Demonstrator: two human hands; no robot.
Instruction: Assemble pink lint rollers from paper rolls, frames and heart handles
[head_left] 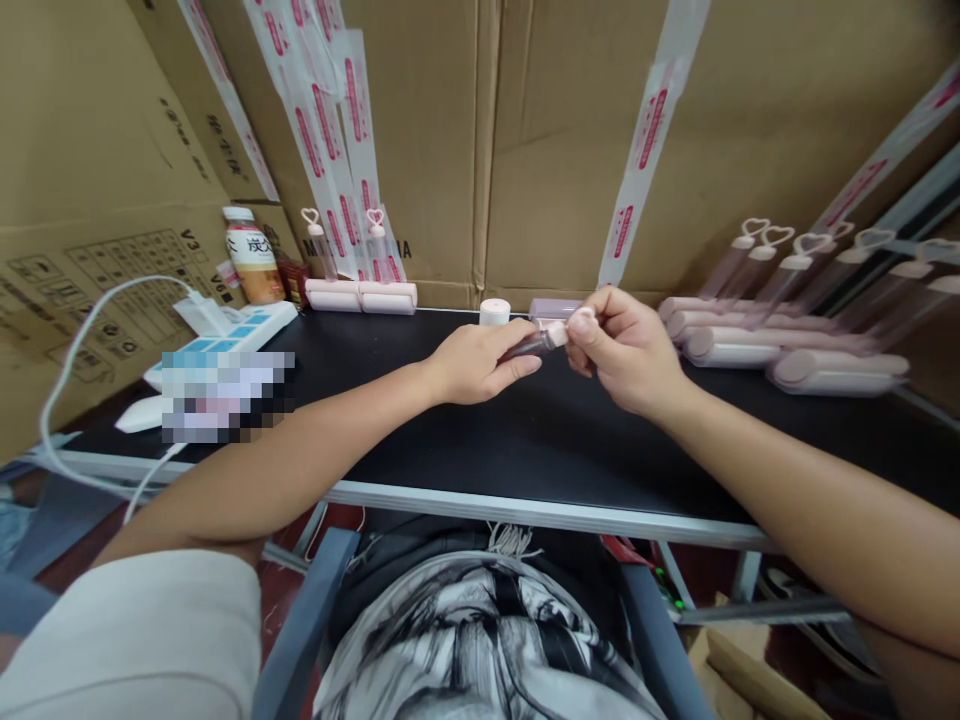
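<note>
Above the black tabletop, my left hand (480,362) is wrapped round a clear, dark-looking tube handle (531,346) with a pale pink end. My right hand (626,350) pinches the light pink heart-loop cap (581,318) at the tube's end, its fingers closed. Just behind them lies a pinkish-purple cylinder (555,308), partly covered by the hands; whether it joins the tube I cannot tell. A small white round piece (494,312) stands behind my left hand.
Two pink rollers (388,297) with upright clear handles and heart loops stand back left. Several similar rollers (739,347) line the right side. A drink bottle (255,255), a white power strip (225,345) and a cable (56,375) are at left. Cardboard (427,130) walls the back.
</note>
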